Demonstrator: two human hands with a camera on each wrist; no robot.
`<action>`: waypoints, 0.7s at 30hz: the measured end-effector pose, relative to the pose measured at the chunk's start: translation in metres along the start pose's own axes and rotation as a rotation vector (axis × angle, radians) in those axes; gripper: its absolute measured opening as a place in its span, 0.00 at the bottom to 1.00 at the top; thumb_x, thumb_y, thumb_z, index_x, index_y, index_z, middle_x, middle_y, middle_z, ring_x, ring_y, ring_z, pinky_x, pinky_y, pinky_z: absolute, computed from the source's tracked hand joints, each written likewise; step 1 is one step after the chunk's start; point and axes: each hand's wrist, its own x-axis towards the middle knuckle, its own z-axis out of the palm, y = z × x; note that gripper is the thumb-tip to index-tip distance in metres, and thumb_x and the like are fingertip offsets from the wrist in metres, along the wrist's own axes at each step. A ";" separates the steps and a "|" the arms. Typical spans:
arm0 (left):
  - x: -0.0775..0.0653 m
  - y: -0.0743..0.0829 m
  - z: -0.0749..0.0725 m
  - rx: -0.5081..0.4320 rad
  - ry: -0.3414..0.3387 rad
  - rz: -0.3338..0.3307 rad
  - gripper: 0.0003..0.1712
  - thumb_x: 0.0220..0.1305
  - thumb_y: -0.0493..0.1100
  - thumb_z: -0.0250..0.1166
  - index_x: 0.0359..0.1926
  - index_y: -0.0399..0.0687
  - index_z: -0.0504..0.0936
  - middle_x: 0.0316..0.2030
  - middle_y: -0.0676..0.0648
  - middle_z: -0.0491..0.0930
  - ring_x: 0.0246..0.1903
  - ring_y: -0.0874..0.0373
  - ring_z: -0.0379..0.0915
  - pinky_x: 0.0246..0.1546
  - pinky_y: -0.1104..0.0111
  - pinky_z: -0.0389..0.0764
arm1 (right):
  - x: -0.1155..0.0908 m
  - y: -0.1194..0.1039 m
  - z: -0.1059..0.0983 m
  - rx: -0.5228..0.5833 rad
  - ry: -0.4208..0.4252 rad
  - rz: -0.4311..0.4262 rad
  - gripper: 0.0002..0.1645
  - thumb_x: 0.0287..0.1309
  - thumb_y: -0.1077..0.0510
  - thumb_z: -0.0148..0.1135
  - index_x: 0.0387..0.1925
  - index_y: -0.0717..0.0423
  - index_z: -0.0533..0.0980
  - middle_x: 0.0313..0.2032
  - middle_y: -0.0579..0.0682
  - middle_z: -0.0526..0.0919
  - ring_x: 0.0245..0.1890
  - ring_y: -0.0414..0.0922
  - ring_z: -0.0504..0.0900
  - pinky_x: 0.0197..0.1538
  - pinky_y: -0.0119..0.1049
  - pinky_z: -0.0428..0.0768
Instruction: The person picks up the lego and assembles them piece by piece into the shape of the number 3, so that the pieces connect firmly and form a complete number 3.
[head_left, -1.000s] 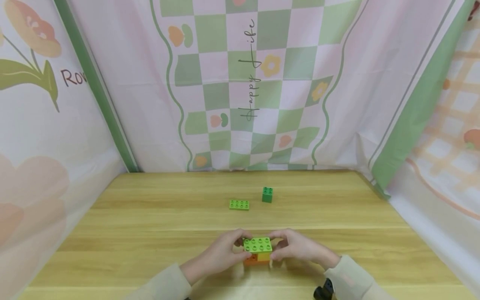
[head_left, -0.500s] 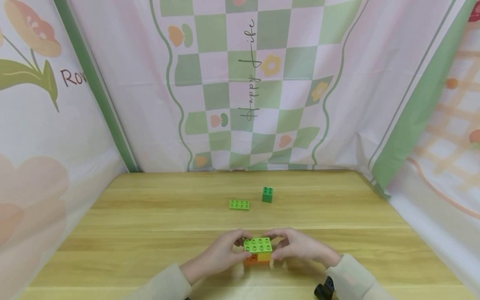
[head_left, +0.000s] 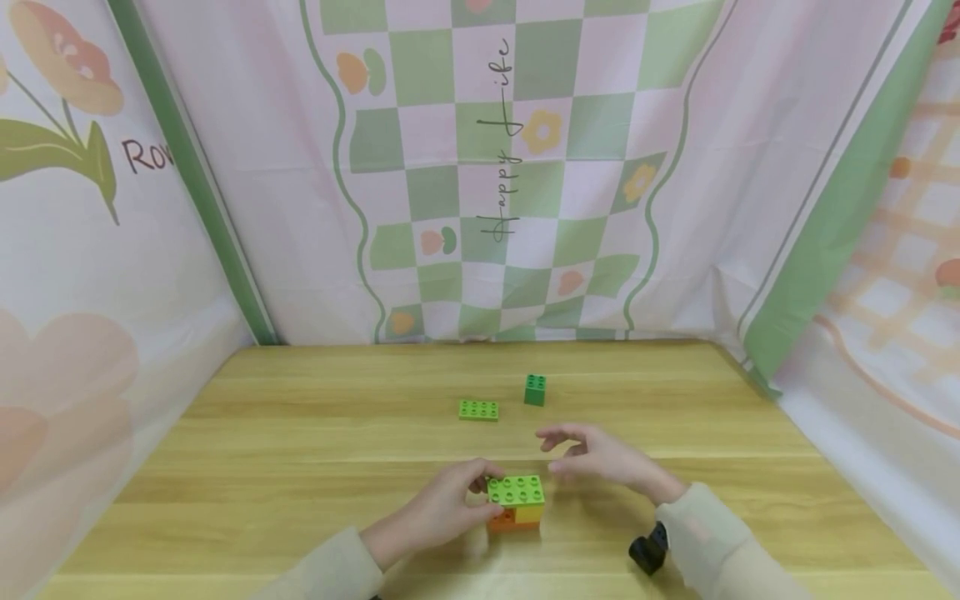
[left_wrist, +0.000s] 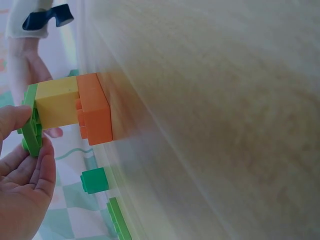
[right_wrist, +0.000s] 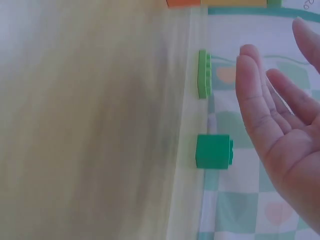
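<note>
Beyond lie a lime plate [head_left: 478, 411] and green block [head_left: 535, 391], the left hand [head_left: 446, 502] pinching a brick stack [head_left: 517, 493], the right hand [head_left: 596, 457] free.

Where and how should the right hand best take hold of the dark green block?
Probably grip the dark green block by its flat near and far walls, below the studs, the right hand coming from the right. It stands studs up, and the loose light green plate lies to its left, so the right seems freer.
</note>
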 end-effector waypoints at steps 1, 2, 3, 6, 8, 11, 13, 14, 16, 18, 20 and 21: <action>0.000 0.000 0.000 0.001 -0.001 -0.002 0.19 0.57 0.41 0.66 0.50 0.47 0.75 0.40 0.60 0.75 0.39 0.67 0.69 0.44 0.69 0.74 | 0.001 0.000 -0.002 0.006 0.012 0.003 0.32 0.58 0.61 0.60 0.61 0.71 0.60 0.51 0.69 0.68 0.40 0.56 0.78 0.42 0.42 0.79; 0.000 0.000 0.000 0.003 -0.001 -0.002 0.19 0.57 0.41 0.66 0.50 0.47 0.75 0.40 0.60 0.75 0.39 0.67 0.69 0.44 0.69 0.74 | 0.003 0.000 -0.005 -0.001 0.026 0.003 0.33 0.58 0.60 0.60 0.61 0.71 0.60 0.50 0.69 0.68 0.39 0.57 0.78 0.41 0.43 0.79; 0.000 0.000 0.000 0.005 0.000 -0.002 0.19 0.57 0.41 0.66 0.50 0.47 0.75 0.40 0.60 0.75 0.39 0.67 0.69 0.44 0.69 0.74 | 0.005 0.001 -0.007 -0.009 0.038 0.006 0.33 0.58 0.60 0.60 0.61 0.72 0.60 0.50 0.69 0.68 0.38 0.57 0.78 0.41 0.43 0.79; 0.000 0.000 0.000 0.007 0.000 -0.003 0.19 0.57 0.41 0.66 0.50 0.47 0.75 0.39 0.60 0.75 0.39 0.67 0.69 0.43 0.70 0.74 | 0.011 0.002 -0.013 -0.013 0.072 0.020 0.33 0.59 0.61 0.59 0.61 0.72 0.59 0.50 0.69 0.68 0.38 0.59 0.78 0.41 0.45 0.79; 0.000 0.000 0.000 0.004 0.001 -0.004 0.19 0.57 0.41 0.66 0.49 0.47 0.76 0.39 0.60 0.75 0.38 0.67 0.69 0.43 0.70 0.74 | 0.016 0.003 -0.017 -0.022 0.101 0.025 0.34 0.59 0.59 0.59 0.61 0.72 0.59 0.50 0.69 0.68 0.38 0.59 0.78 0.40 0.46 0.79; 0.000 0.000 0.000 -0.004 0.000 -0.007 0.19 0.56 0.41 0.66 0.49 0.46 0.76 0.39 0.60 0.75 0.38 0.67 0.69 0.43 0.70 0.74 | 0.025 0.003 -0.023 -0.028 0.151 0.039 0.36 0.59 0.56 0.60 0.61 0.72 0.59 0.50 0.69 0.68 0.40 0.60 0.77 0.42 0.46 0.79; 0.000 0.000 0.000 -0.005 0.000 -0.009 0.18 0.56 0.41 0.66 0.49 0.46 0.76 0.38 0.60 0.75 0.38 0.67 0.69 0.43 0.70 0.74 | 0.030 0.003 -0.026 -0.034 0.180 0.049 0.37 0.58 0.55 0.61 0.62 0.71 0.58 0.51 0.69 0.68 0.41 0.60 0.77 0.42 0.47 0.79; 0.000 -0.001 0.000 -0.004 0.001 -0.008 0.18 0.56 0.42 0.66 0.49 0.47 0.76 0.38 0.60 0.75 0.38 0.67 0.69 0.43 0.70 0.74 | 0.032 0.002 -0.028 -0.034 0.193 0.057 0.37 0.58 0.56 0.61 0.62 0.71 0.58 0.51 0.69 0.68 0.42 0.61 0.77 0.42 0.47 0.78; 0.001 -0.001 0.000 -0.002 -0.001 -0.007 0.18 0.57 0.42 0.66 0.49 0.47 0.76 0.39 0.60 0.75 0.38 0.67 0.69 0.43 0.70 0.74 | 0.036 0.003 -0.032 -0.034 0.208 0.070 0.37 0.59 0.57 0.60 0.63 0.71 0.57 0.52 0.69 0.67 0.42 0.61 0.76 0.43 0.47 0.78; 0.000 -0.001 0.000 -0.001 -0.004 -0.007 0.18 0.57 0.42 0.66 0.49 0.47 0.75 0.39 0.60 0.75 0.38 0.67 0.69 0.43 0.70 0.74 | 0.040 0.004 -0.034 -0.032 0.219 0.080 0.36 0.59 0.58 0.59 0.63 0.71 0.57 0.53 0.69 0.67 0.43 0.61 0.76 0.44 0.48 0.78; 0.000 -0.001 0.000 0.002 -0.004 -0.005 0.18 0.57 0.42 0.66 0.49 0.47 0.75 0.39 0.60 0.75 0.38 0.67 0.69 0.43 0.70 0.74 | 0.044 0.005 -0.037 -0.037 0.234 0.091 0.36 0.59 0.58 0.59 0.63 0.70 0.57 0.53 0.69 0.67 0.43 0.60 0.76 0.44 0.48 0.77; 0.000 0.000 0.000 0.004 -0.005 -0.004 0.18 0.57 0.42 0.66 0.49 0.47 0.75 0.39 0.60 0.75 0.38 0.67 0.69 0.43 0.70 0.74 | 0.046 0.006 -0.039 -0.037 0.243 0.092 0.36 0.59 0.59 0.60 0.63 0.70 0.57 0.53 0.69 0.67 0.43 0.60 0.76 0.44 0.49 0.77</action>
